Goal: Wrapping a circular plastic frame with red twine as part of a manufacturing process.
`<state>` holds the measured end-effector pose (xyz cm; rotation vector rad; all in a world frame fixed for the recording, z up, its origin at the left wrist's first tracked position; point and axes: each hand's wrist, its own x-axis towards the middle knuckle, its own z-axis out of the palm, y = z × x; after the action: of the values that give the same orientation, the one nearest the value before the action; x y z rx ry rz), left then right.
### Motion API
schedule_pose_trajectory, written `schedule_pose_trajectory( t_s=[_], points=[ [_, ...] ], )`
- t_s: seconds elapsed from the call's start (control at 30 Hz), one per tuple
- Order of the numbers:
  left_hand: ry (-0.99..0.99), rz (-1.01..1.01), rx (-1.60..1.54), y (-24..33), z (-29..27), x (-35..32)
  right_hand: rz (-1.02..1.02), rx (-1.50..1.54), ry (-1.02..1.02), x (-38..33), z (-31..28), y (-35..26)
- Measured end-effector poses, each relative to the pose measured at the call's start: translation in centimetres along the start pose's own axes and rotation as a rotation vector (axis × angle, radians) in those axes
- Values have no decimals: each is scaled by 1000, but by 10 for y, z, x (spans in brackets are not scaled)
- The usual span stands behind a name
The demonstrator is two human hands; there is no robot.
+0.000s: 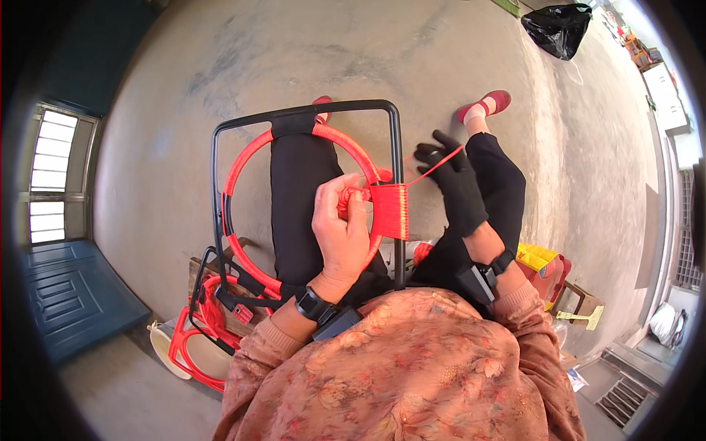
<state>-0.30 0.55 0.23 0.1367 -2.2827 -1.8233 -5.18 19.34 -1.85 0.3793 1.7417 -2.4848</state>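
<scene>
A black metal frame (pixel 398 147) with rounded corners stands over my lap. Inside it sits a ring (pixel 246 163) wrapped in red cord, with some dark stretches. Between the ring's right side and the frame's right bar lies a dense band of red cord windings (pixel 391 212). My bare left hand (pixel 342 220) is inside the ring, its fingers closed round a small bundle of red cord (pixel 343 200). To the right of the bar is my black-gloved right hand (pixel 450 176), fingers curled, with a taut strand of red cord (pixel 432 170) running from the band to it.
At my left lie another red-and-black frame (pixel 193 353) and a heap of red cord (pixel 213 305). A yellow-and-red bag (pixel 540 268) stands at my right, near a pale yellow tool (pixel 581 317). A black plastic bag (pixel 559 29) lies on the far right floor.
</scene>
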Motion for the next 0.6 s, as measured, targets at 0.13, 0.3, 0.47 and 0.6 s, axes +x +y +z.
schedule_pose_trajectory(
  t_s=[0.13, 0.3, 0.47, 0.6],
  points=[
    [18, 407, 203, 17, -6, -1, -687, -892, -285, -25, 30, -20],
    [-18, 413, 99, 11, -5, 1, -606, -748, -294, -26, 40, -22],
    [-69, -269, -358, -5, -6, 4, -608, -1487, -87, -21, -34, -67],
    [-132, -266, -402, -8, 0, 5, -302, -1061, 451, 2, -160, -45]
  ],
)
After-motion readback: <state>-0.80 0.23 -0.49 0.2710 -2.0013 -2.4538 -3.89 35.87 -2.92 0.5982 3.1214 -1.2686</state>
